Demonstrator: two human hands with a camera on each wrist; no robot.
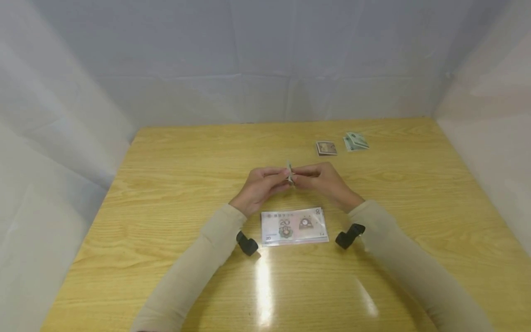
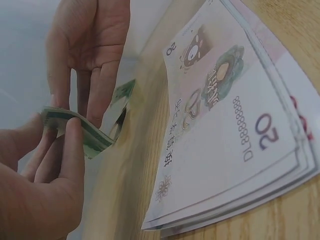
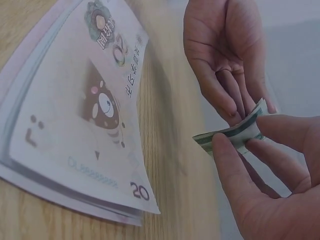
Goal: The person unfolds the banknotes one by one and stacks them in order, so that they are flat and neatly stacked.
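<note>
A small folded green banknote is held above the table between both hands. My left hand pinches it between thumb and fingers from the left side. From the right, my right hand pinches the same banknote. In the left wrist view the folded banknote shows a dark green band and a crease; in the right wrist view the banknote looks narrow and slightly bent. Below the hands lies a stack of play banknotes, the top one pale pink and marked 20.
Farther back on the wooden table lie a folded brown banknote and, to its right, a folded green banknote. Pale cloth hangs behind the table and at both sides. Black wrist cameras sit near the stack.
</note>
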